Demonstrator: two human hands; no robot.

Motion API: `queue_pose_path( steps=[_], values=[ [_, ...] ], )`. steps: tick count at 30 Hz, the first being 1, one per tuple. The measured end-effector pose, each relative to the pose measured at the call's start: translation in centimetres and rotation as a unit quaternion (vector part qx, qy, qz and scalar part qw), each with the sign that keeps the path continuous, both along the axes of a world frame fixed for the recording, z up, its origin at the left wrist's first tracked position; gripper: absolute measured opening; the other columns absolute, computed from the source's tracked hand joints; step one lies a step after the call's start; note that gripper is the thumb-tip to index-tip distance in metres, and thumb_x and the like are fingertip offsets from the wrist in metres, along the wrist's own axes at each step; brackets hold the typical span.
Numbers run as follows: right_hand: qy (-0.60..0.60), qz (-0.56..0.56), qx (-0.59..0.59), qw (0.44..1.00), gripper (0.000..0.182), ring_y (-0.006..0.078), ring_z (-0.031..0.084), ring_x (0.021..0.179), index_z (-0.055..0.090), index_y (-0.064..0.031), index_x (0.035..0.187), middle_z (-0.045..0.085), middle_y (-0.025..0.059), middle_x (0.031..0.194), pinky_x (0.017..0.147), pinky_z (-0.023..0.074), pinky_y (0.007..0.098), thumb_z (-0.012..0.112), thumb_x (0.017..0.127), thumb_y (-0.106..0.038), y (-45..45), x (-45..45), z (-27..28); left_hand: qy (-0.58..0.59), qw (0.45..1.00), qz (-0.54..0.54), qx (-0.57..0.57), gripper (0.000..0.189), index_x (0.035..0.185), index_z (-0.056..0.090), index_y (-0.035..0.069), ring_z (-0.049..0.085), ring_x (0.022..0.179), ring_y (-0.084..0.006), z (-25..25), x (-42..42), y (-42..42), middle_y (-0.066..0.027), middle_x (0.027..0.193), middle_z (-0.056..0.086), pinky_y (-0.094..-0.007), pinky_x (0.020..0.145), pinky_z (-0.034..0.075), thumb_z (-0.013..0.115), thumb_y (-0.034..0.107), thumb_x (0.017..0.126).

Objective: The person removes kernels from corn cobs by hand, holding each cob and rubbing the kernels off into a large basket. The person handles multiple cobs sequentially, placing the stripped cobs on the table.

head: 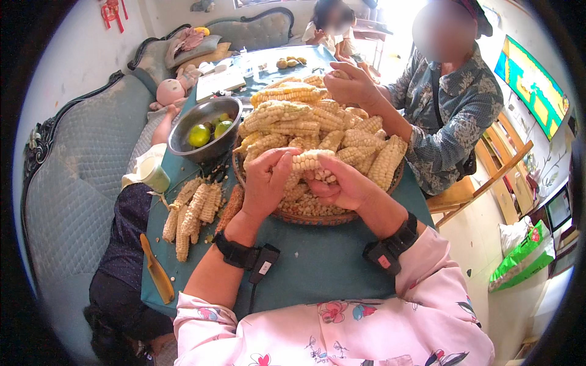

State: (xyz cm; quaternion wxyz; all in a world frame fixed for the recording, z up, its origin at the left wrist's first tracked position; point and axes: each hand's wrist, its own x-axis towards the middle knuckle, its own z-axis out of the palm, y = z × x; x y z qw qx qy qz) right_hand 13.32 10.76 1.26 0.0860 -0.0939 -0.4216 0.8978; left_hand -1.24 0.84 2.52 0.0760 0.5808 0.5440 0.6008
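Between my two hands is an ear of dried corn (pixel 306 160), held nearly level above a woven basket (pixel 316 218). My left hand (pixel 271 179) grips its left end, thumb on top. The right end is in my right hand (pixel 341 180), whose curled fingers also hold some loose kernels (pixel 326 176). Many pale yellow ears of corn (pixel 293 114) are heaped in the basket, with loose kernels (pixel 311 206) at its near side. Left of the basket lie several bare corn cobs (pixel 194 210), and a reddish cob (pixel 232 206) is beside my left wrist.
A metal bowl (pixel 206 153) with green fruit, a paper cup (pixel 154 174) and a yellow comb (pixel 156 270) are on the table's left side. Across the basket at right, another person (pixel 453 105) holds a cob. Someone lies on the sofa (pixel 87 174) at left; others sit beyond the table.
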Motion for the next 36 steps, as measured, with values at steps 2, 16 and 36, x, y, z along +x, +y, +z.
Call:
queue_pose_path(
  steps=[2, 16, 36],
  values=[
    [-0.012, -0.015, 0.003, 1.0, 0.025, 0.0032, 0.03, 0.043, 0.048, -0.0127, 0.081, 0.039, -0.0046, 0.058, 0.038, 0.0225, 0.0176, 0.051, 0.088, -0.036, -0.3, -0.1, 0.3, 0.0, 1.0, -0.016, 0.016, 0.024, 0.093, 0.064, -0.003, 0.057, 0.078, -0.0123, -0.4, 0.2, 0.1, -0.0104, 0.082, 0.064, -0.0252, 0.073, 0.044, 0.048, 0.015, 0.089],
    [-0.012, -0.009, 0.046, 0.999, 0.02, 0.0028, 0.028, 0.043, 0.046, -0.0153, 0.078, 0.033, -0.0082, 0.055, 0.037, 0.0208, 0.0174, 0.053, 0.088, -0.031, 0.3, -0.1, 0.1, -0.028, 0.999, -0.001, 0.033, 0.023, 0.092, 0.064, -0.003, 0.061, 0.076, -0.0148, -1.3, 0.9, 0.5, -0.0129, 0.083, 0.066, -0.0271, 0.069, 0.047, 0.048, 0.013, 0.089],
    [-0.076, -0.06, 0.129, 0.987, 0.035, 0.0044, 0.028, 0.044, 0.046, -0.0118, 0.078, 0.036, -0.0052, 0.058, 0.038, 0.0213, 0.0191, 0.051, 0.086, -0.046, 0.4, -0.1, 0.4, -0.019, 0.998, 0.054, 0.029, 0.026, 0.092, 0.063, -0.002, 0.061, 0.075, -0.018, -1.1, 0.6, 0.4, -0.0141, 0.08, 0.065, -0.0288, 0.069, 0.046, 0.047, 0.018, 0.09]
  ],
)
